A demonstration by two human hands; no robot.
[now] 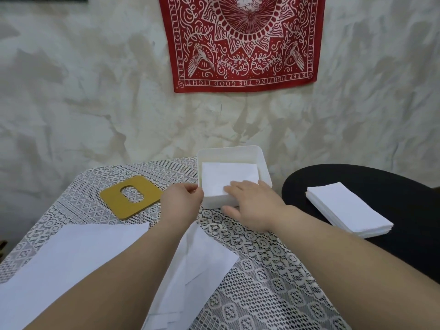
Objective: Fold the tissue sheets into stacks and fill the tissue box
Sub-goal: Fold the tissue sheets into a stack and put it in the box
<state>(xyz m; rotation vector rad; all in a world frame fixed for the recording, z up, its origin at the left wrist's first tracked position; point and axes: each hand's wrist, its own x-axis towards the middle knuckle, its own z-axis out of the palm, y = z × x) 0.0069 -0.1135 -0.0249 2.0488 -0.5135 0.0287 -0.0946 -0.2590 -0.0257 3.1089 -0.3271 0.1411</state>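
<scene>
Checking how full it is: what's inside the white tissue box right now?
A folded white tissue stack lies inside the tissue box, with the right hand pressing its near edge. The box floor and the stack's depth are hidden beneath it.

Both hands crowd the tissue box's [259, 160] near rim; its open top beyond them lies unobstructed.

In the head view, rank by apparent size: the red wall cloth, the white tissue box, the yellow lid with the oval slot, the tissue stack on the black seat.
1. Red wall cloth, cropped at the top.
2. Tissue stack and white tissue box: look alike, unranked.
3. Yellow lid.
</scene>
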